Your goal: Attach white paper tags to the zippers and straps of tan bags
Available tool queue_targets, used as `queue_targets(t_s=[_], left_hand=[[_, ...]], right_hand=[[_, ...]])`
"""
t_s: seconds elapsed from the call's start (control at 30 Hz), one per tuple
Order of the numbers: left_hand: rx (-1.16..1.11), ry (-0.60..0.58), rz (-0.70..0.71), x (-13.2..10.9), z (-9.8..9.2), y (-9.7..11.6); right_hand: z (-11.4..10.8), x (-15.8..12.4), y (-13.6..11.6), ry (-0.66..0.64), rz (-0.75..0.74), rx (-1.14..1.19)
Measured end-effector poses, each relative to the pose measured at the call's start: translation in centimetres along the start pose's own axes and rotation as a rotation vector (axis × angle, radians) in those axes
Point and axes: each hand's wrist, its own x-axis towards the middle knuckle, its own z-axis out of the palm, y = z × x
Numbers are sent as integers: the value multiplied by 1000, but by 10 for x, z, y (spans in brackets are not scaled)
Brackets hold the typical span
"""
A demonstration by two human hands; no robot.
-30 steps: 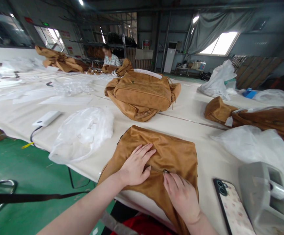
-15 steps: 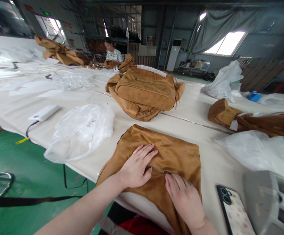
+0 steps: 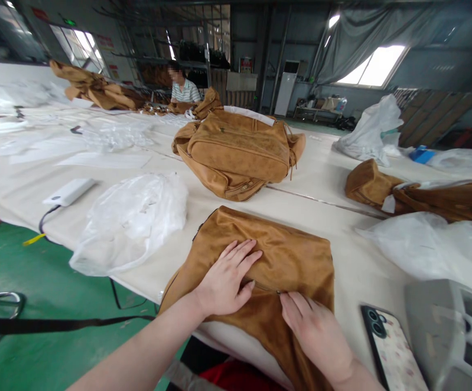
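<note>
A flat brown suede-like bag piece (image 3: pixel 288 247) lies on the table's near edge, its lower right part hanging toward me. My left hand (image 3: pixel 225 285) rests on it palm down, with the fingers stretched out and the thumb beside a zipper (image 3: pixel 262 285). At the zipper's right end, my right hand (image 3: pixel 317 334) has its fingers closed together on the small zipper pull (image 3: pixel 278 293). The fingers partly cover the pull. Beyond the piece sits a stuffed brown bag (image 3: pixel 239 152) with a white-wrapped handle.
A clear plastic bag (image 3: pixel 133 222) and a white power bank (image 3: pixel 70 191) with a cable lie left. To the right are a phone (image 3: pixel 394 342), a grey tape dispenser (image 3: pixel 443 331), plastic wrap (image 3: pixel 427 247) and another brown bag (image 3: pixel 447 203). A co-worker (image 3: pixel 183 89) sits at the far side.
My right hand has slid a little to the right along the zipper, the pull moving with it. My left hand stays flat in place. The view has shifted slightly.
</note>
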Motion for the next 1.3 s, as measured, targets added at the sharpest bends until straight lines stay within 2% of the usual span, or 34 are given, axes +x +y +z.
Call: queue_targets(t_s=[0.37,0.53,0.67,0.9,1.07,1.3], left_hand=[[23,14,0,0,2,0],[47,-1,0,0,2,1],[75,-13,7,-1,2,1],[83,-4,18,-1,2,2],[72,22,17,-1,2,2],[67,18,24,-2,2,2]], right_hand=[[3,3,-9,88,136,43],[3,12,-13,16,137,-43],[0,14,-8,-31,43,-55],[-2,10,4,-26,-59,-22],[0,8,1,12,-1,-41],[2,5,0,-37,39,-22]])
